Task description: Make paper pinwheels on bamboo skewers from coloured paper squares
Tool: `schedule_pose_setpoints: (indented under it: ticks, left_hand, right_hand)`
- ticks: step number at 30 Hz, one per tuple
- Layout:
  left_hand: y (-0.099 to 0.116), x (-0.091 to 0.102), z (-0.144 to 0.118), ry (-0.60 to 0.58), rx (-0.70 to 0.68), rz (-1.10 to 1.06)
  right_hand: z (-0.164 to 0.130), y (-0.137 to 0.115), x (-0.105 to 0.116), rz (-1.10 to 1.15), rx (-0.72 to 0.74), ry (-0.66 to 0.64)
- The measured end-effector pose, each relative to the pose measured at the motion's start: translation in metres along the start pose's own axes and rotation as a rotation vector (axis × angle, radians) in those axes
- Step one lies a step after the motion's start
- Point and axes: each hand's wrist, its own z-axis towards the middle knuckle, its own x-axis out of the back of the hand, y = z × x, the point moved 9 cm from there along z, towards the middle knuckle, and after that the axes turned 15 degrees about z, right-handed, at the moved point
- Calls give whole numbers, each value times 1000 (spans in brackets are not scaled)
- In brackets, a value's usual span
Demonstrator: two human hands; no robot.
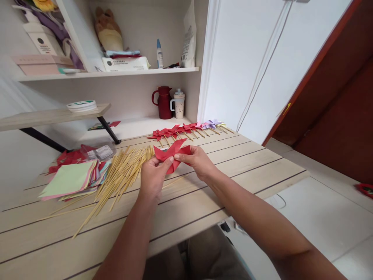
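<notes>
Held above the middle of the wooden desk (233,163), at about 12 o'clock from the wrists: a red paper pinwheel (171,153), part folded, pinched from both sides; left hand (153,175) closed on its lower left flap, thumb on top and fingers curled under; right hand (196,159) grasping the right flap near the centre, thumb and forefinger pressed together on the paper; both hands raised slightly off the desk, not resting on it; probably very light and limp, easily creased or torn, best gripped by fingertips near the centre where the folded corners meet, not by the loose tips; at 9 o'clock of the hands, a loose fan of thin bamboo sticks (119,175) lying flat, a few strays reaching toward the near edge; farther out at 9 o'clock, a stack of coloured paper squares (71,179), pale green on top, with red sheets (68,157) and a small clear plastic packet (101,152) just behind; at 12 o'clock, along the far edge, a row of finished pinwheels (180,130) on sticks, mostly red, a pinkish-lilac one or two at the right end; beyond, in the wall niche, a dark red jug (163,102) just beside a lidded mug (178,103); on the shelf above, a pack of tissues (125,63), a small bottle (159,54) and a plush toy (107,31).
</notes>
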Motion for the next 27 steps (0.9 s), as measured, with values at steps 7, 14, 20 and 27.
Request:
schedule_pose_setpoints:
  ticks: [7,14,20,27]
  left_hand:
    - [-7,6,2,30,53,-36]
    - [-10,6,3,14,83,-23]
    - [-11,5,3,22,98,-13]
    - [-11,6,2,29,93,-40]
  right_hand:
    - [2,-3,1,58,22,1]
    - [7,-1,18,139,28,108]
    - [5,-1,8,124,34,45]
    - [4,-2,9,61,34,60]
